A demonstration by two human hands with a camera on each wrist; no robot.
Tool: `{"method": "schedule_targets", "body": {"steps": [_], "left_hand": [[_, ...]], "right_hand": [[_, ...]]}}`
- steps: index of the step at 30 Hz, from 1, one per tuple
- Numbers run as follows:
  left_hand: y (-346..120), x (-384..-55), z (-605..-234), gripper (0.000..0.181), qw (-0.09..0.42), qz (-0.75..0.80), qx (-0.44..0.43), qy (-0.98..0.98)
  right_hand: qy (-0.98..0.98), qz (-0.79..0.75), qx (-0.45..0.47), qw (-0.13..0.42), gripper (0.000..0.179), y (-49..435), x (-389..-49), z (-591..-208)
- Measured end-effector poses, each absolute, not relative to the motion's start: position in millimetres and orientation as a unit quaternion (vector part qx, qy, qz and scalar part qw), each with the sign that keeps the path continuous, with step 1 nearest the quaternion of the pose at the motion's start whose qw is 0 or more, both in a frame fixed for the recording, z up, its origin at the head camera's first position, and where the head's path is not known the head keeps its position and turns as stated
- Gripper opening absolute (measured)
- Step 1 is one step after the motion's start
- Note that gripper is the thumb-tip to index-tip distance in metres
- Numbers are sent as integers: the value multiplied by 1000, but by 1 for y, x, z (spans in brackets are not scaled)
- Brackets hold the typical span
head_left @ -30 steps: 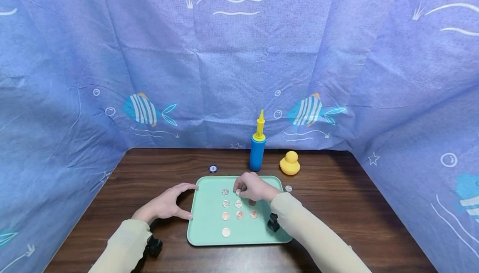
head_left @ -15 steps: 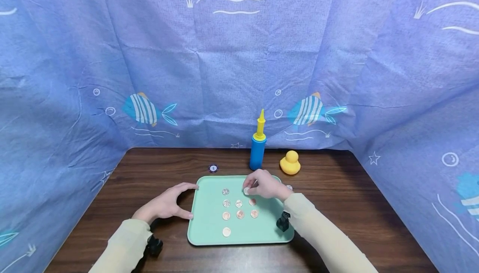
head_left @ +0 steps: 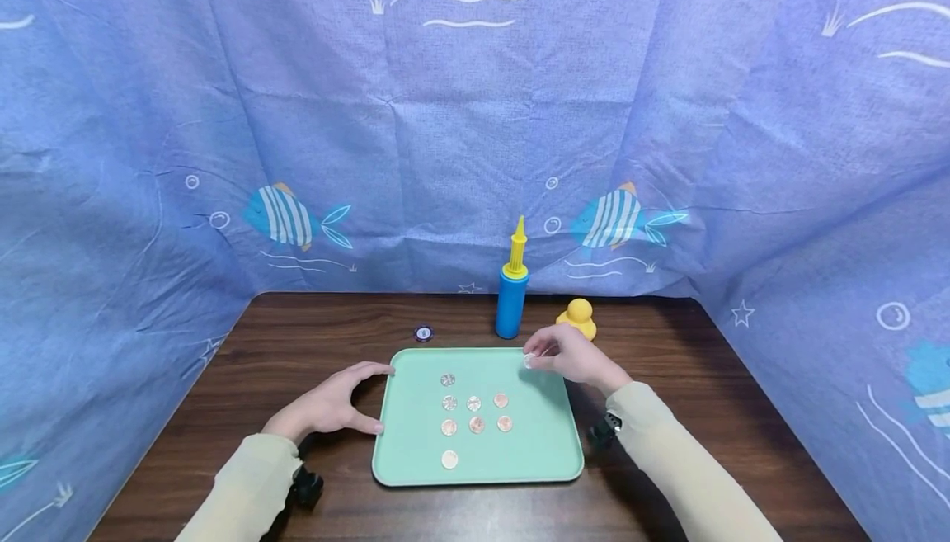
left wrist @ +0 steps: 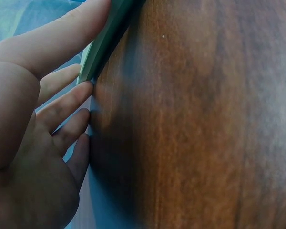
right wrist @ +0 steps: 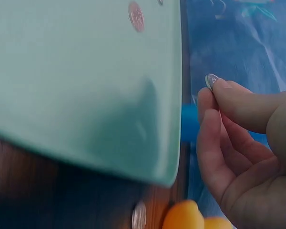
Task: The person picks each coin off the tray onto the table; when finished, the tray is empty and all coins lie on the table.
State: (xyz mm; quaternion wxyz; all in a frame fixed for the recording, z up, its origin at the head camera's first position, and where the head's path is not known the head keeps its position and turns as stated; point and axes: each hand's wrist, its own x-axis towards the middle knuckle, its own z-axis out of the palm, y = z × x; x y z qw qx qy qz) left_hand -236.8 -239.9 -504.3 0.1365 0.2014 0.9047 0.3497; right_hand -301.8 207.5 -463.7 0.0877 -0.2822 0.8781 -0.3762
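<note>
A silver coin is pinched between the thumb and fingers of my right hand, raised over the far right corner of the mint-green tray. In the right wrist view the coin's edge sticks out past the fingertips. My left hand spreads its thumb and fingers against the tray's left edge; the left wrist view shows the fingers relaxed beside the rim. Several silver and copper coins lie in loose rows on the tray, among them a copper one and a pale one nearest the front.
Behind the tray stand a blue and yellow hand pump and a yellow rubber duck, partly covered by my right hand. A dark-rimmed chip lies at the back. Another coin rests on the wooden table beside the tray.
My right hand has picked up the silver coin from the back row and carried it rightwards to the tray's far right corner. The left hand has stayed in place.
</note>
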Motion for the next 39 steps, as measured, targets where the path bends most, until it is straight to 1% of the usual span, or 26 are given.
{"method": "schedule_targets", "body": {"steps": [7, 14, 21, 25, 28, 33, 39], "left_hand": [[-239, -238, -504, 94, 139, 355, 196, 904], [-240, -239, -508, 95, 140, 361, 189, 902], [-239, -238, -506, 95, 141, 357, 194, 903], [-239, -238, -505, 93, 137, 356, 203, 902], [-240, -238, -504, 93, 137, 360, 207, 899], [-241, -238, -505, 94, 139, 354, 208, 901], [-242, -239, -506, 94, 134, 353, 214, 901]], "right_hand": [[888, -369, -267, 64, 14, 240, -304, -460], [878, -417, -217, 93, 13, 266, -305, -461], [887, -412, -190, 86, 17, 286, -306, -471], [895, -401, -182, 73, 16, 297, -306, -477], [902, -389, -171, 71, 13, 302, -306, -483], [911, -366, -172, 80, 8, 306, -306, -492], [916, -336, -209, 60, 10, 305, -307, -494]]}}
